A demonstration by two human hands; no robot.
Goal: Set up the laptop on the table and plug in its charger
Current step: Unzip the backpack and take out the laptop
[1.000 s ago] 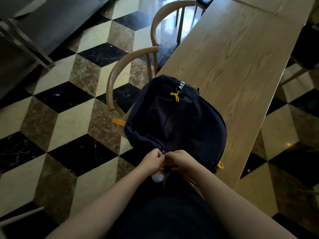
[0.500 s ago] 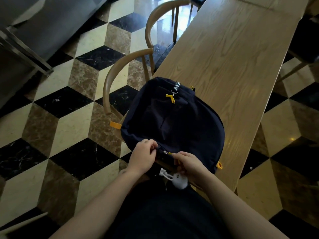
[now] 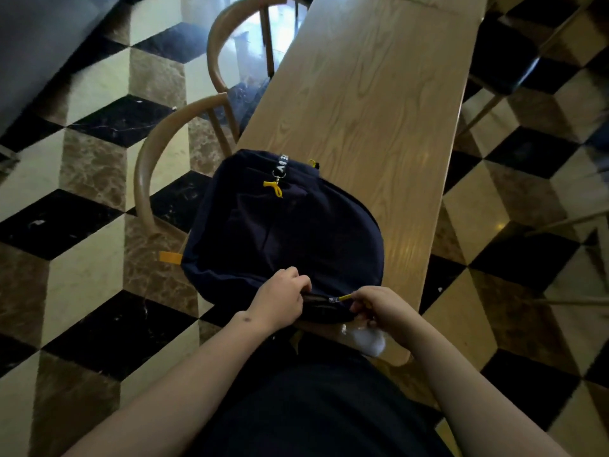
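Grained wooden table (image 3: 379, 94), soft navy backpack (image 3: 280, 232), hands gripping

Probably a café or lobby: marble cube-pattern floor (image 3: 99, 199), long wooden table (image 3: 372, 103), bentwood chairs (image 3: 171, 153).

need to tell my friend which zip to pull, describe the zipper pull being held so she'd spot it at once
On the long wooden table lies a dark navy backpack. At its near edge, by the person's body, the right hand pinches a short yellow zipper pull. Unlike the other yellow pull near the bag's far end, this one is stretched taut.
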